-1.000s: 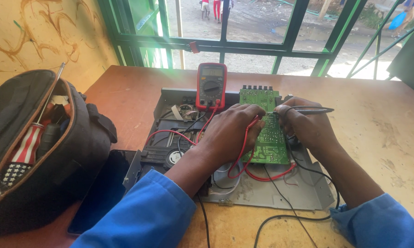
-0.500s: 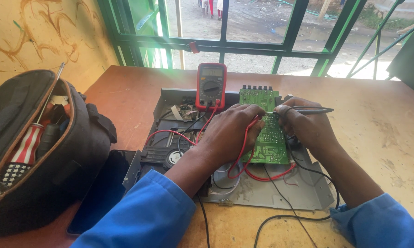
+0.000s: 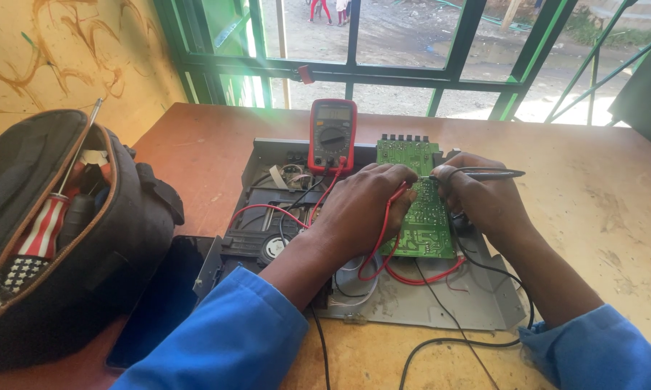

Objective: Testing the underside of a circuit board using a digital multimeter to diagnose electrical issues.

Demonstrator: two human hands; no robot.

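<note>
The scene is lit brightly by daylight entering through the window (image 3: 412, 50) at the top; the ground outside is slightly overexposed. Soft shadows are cast toward the viewer on the table (image 3: 614, 209). Focus is held sharp throughout, with mild wide-angle bending at the edges.

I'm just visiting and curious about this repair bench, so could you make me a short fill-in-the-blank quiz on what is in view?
1. The left hand holds a probe whose wire is ____ in colour.
2. The flat rectangular circuit board under both hands is ____ in colour.
3. The red handheld multimeter stands at the ____ edge of the open grey metal chassis.
4. The red-and-white striped screwdriver sits inside the dark fabric ____ at the left.

Missing words: red; green; far; bag
</note>
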